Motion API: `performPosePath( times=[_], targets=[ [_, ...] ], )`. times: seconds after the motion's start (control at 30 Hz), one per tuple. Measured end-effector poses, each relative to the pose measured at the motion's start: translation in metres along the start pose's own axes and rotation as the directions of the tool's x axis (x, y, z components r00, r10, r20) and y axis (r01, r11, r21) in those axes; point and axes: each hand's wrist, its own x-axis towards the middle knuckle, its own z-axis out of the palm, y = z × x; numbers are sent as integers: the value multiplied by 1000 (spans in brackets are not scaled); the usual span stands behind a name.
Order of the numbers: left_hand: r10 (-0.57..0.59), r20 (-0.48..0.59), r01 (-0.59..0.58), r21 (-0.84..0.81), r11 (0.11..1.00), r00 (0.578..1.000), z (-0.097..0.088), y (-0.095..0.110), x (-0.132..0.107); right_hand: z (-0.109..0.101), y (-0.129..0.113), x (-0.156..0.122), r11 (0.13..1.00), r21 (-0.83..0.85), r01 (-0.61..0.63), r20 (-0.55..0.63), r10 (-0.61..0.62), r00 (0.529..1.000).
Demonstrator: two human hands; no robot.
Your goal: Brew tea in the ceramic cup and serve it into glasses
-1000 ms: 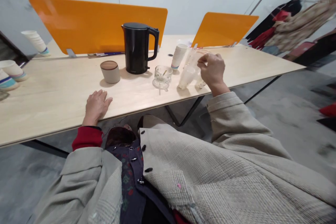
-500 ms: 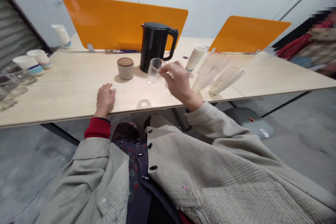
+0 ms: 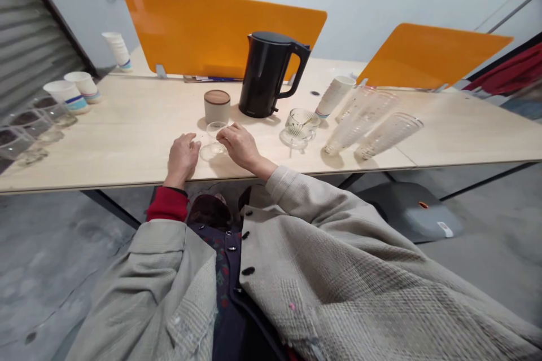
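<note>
My right hand (image 3: 242, 148) pinches the rim of a clear plastic cup (image 3: 213, 139), which stands upright low over a small round clear disc or saucer shape at the table's front. Left of the cup, my left hand (image 3: 183, 157) rests on the table with fingers loosely bent and apart, holding nothing. Just behind the cup stands a grey canister (image 3: 217, 109) with a wooden lid. A black electric kettle (image 3: 265, 76) is behind and to the right. Right of my right hand sits a glass bowl (image 3: 301, 124) with something dark and thin in it.
Stacked clear plastic cups (image 3: 392, 134) and a leaning paper cup stack (image 3: 336, 96) lie on the right. Paper cups (image 3: 68, 97) and dark-filled clear cups (image 3: 31, 127) stand on the left. Orange dividers (image 3: 220, 34) line the table's back.
My right hand has moved left and down with the clear cup, from in front of the kettle to beside my left hand. The glass bowl behind it now shows.
</note>
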Motion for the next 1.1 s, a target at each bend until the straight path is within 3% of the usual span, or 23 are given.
performPosePath(
  times=[0.23,0.33,0.47,0.63,0.8,1.1],
  targets=[
    [11,0,-11,-39,999,1000,1,-3,0,-9,9,-7,999,21,50,-29,-50,998],
    [0,9,0,-39,999,1000,1,-2,-2,-24,21,-2,1000,-13,-14,-104,13,994],
    [48,31,-47,-19,999,998,0,1,-7,-33,48,26,993,22,-118,-203,120,972],
    [70,81,-72,23,997,994,-3,3,-9,-16,73,79,977,101,-190,-187,206,960],
    [74,90,-77,28,997,993,-4,4,-9,4,70,117,969,70,-237,-58,241,969],
    [120,68,-123,42,991,990,4,0,-14,36,75,136,956,117,-268,21,267,963]
  ],
)
